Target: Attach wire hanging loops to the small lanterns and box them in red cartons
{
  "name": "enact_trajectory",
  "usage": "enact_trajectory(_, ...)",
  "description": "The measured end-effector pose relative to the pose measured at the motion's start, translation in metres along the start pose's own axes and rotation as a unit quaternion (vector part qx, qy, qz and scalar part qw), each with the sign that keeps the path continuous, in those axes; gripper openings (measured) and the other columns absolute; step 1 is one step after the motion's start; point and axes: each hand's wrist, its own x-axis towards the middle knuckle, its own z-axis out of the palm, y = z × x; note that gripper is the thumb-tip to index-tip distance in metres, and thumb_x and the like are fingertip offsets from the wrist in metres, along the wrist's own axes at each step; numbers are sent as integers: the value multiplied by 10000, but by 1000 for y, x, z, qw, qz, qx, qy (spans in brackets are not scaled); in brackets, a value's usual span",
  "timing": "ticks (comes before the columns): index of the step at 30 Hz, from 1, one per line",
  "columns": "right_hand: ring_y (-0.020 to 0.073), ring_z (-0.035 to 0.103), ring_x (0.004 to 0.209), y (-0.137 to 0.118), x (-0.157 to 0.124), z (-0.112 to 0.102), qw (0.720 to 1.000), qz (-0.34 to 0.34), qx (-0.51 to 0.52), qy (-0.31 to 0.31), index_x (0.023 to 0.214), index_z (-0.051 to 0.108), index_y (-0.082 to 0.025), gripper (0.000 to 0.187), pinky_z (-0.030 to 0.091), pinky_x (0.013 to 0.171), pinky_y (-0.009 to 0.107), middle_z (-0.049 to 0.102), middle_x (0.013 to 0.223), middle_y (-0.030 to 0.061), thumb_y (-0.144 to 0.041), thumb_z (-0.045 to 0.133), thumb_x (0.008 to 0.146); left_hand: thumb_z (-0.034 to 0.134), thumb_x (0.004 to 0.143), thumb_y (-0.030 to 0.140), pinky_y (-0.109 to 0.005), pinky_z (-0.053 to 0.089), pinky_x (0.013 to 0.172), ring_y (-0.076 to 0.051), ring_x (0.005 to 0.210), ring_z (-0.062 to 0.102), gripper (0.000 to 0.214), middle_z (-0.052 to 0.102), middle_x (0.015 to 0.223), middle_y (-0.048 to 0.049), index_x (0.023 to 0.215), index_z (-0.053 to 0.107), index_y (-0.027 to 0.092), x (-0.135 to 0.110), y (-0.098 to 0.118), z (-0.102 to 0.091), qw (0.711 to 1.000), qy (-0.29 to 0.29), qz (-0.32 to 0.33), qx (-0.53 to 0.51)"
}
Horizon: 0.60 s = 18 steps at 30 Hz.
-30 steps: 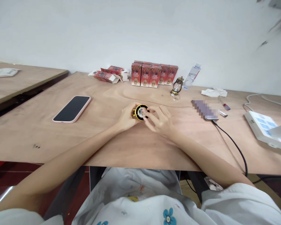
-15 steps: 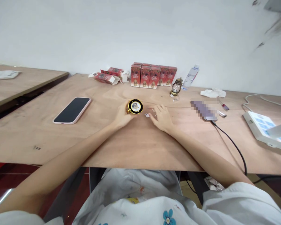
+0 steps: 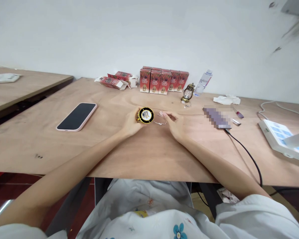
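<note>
My left hand (image 3: pixel 131 124) is closed around a small lantern (image 3: pixel 146 115), tipped so its round black base with a gold rim and a pale centre faces me. Parts of its body are hidden by the fingers. To the right, my right hand (image 3: pixel 174 125) pinches a small white piece (image 3: pixel 161 114) between thumb and forefinger, a short way from the lantern's base. A thin pale string or wire (image 3: pixel 160 123) trails below that piece; whether it joins the lantern is unclear. Farther back, a second bronze-coloured lantern (image 3: pixel 188 93) stands upright, with small white bits at its foot.
Red boxes (image 3: pixel 155 81) stand in rows by the wall, with opened ones (image 3: pixel 112 82) lying to their left. A bottle (image 3: pixel 203 82) leans behind the standing lantern. A phone (image 3: pixel 76 117) lies left; a cabled phone (image 3: pixel 218 118), tissue (image 3: pixel 226 99), screwdriver (image 3: pixel 239 114) and power strip (image 3: pixel 281 134) are right.
My right thumb and forefinger have closed on the small white piece and lifted it from the table. The lantern in my left hand has shifted slightly right and turned a little.
</note>
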Motion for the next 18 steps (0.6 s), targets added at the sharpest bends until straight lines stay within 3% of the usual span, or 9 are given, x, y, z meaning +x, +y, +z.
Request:
enact_trajectory(4, 172, 709, 913, -22, -9, 2, 991, -127, 24, 38, 920, 727, -203, 144, 582, 849, 334, 752, 941, 51, -307, 640, 873, 718, 652, 279, -342, 504, 830, -223, 946, 628, 369, 690, 1019, -47, 988, 600, 182, -2, 0, 1, 999, -21, 22, 28)
enact_trajectory(7, 168, 712, 959, -41, -19, 2, 965, -259, -32, 1, 941, 710, -200, 114, 582, 888, 333, 755, 976, 63, -202, 604, 899, 696, 686, 291, -332, 498, 847, -215, 946, 627, 364, 692, 1038, -47, 1016, 594, 177, -5, 3, 0, 997, -36, 43, 48)
enact_trajectory(10, 167, 708, 980, -48, -24, 1, 931, -349, -98, -52, 962, 693, -200, 140, 589, 883, 338, 752, 1005, 77, -155, 569, 916, 683, 687, 285, -335, 498, 832, -218, 930, 629, 346, 695, 1020, -57, 1002, 592, 170, -6, 6, -1, 995, -42, 62, 69)
enact_trajectory(14, 182, 694, 964, -43, -22, 0, 904, -399, -145, -59, 947, 700, -215, 138, 594, 856, 372, 758, 983, 57, -152, 583, 911, 677, 686, 326, -348, 496, 822, -227, 922, 639, 342, 693, 1008, -62, 986, 599, 181, -8, 11, -1, 991, -51, 84, 89)
enact_trajectory(18, 181, 676, 900, -36, -21, 0, 899, -394, -184, -49, 923, 717, -238, 137, 585, 799, 368, 759, 953, 37, -179, 594, 910, 670, 692, 333, -341, 498, 810, -223, 934, 641, 345, 687, 1024, -65, 997, 596, 189, -9, 12, 1, 990, -61, 93, 81)
